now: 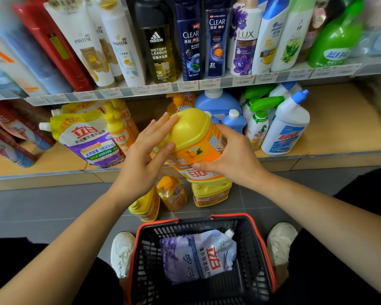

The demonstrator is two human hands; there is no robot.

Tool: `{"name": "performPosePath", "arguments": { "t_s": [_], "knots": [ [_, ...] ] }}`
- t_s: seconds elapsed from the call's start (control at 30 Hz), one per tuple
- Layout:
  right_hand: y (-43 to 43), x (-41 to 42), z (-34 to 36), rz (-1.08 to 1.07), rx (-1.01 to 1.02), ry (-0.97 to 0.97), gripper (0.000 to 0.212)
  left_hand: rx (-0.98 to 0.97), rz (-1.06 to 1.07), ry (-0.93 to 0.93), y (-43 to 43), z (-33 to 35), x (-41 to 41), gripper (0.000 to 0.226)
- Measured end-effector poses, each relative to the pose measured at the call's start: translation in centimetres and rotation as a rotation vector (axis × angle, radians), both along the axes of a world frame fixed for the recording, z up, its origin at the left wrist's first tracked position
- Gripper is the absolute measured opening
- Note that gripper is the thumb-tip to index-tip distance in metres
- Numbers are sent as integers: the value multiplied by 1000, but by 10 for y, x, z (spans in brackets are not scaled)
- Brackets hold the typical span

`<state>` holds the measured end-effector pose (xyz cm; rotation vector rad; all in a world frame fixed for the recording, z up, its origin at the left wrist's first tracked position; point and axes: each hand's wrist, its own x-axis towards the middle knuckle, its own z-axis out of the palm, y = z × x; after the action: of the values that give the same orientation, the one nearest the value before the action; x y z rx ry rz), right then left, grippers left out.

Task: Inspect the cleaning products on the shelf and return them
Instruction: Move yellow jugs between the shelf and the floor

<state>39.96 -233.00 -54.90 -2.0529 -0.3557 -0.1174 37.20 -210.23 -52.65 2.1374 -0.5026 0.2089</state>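
Left fingers (163,124): nearly straight, tips laid flat on the rounded yellow end of the orange-and-yellow plastic detergent bottle (198,142). Thumb rests against its side. Left hand (144,157) isn't wrapped around anything, it's only steadying.

Right thumb (198,166): pressed across the orange label. The other fingers curl round the far side, mostly hidden. Right hand (233,157) has a firm grip on the bottle's body.

Bottle is in the air between both hands, tilted, yellow end up and toward the shelf. Label text reads upside down. It sits in front of the wooden lower shelf (339,137), not touching it.

Directly below on the grey floor: three smaller yellow bottles (173,193), close together, one leaning.

Nearer the person: black plastic basket with a red rim (266,249), holding a white-and-lavender refill pouch (202,254) lying flat. A white shoe (121,252) stands on either side of the basket.

On the lower shelf: purple-and-white spouted pouch (88,139) at left, blue jug (218,102) behind the held bottle, white angled-neck bottle with a blue cap (286,128) at right beside green-trigger sprays.

Upper shelf (207,84): a row of upright shampoo and body-wash bottles.
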Motion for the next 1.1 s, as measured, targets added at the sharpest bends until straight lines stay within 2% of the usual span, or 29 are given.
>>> {"name": "performPosePath", "arguments": {
  "t_s": [0.13,0.23,0.33,0.43,0.47,0.63,0.73,0.83,0.97,1.03,1.1],
  "knots": [
    [-1,5,2,0,24,53,73,-69,37,2,9,-10,4,50],
    [-4,10,2,5,121,130,63,-126,116,11,15,-19,9,54],
    [-8,14,2,-8,224,178,61,-137,140,162,19,-32,11,60],
    [-9,18,3,-14,369,209,56,81,144,384,19,-51,11,41],
    [-9,19,4,-13,405,212,55,79,113,452,18,-56,9,40],
    [-9,22,8,11,578,245,64,-214,57,755,7,-64,3,31],
    [-7,23,7,50,685,292,58,-353,31,850,2,-68,-1,41],
    [-5,28,7,77,680,309,67,-497,48,821,-1,-70,-3,45],
    [-11,39,5,62,578,269,98,-548,130,675,2,-66,-3,48],
    [-14,42,1,49,548,265,115,-596,206,616,8,-59,-1,59],
    [-14,45,-6,45,552,316,111,-580,295,552,16,-52,0,74]
  ]
}}
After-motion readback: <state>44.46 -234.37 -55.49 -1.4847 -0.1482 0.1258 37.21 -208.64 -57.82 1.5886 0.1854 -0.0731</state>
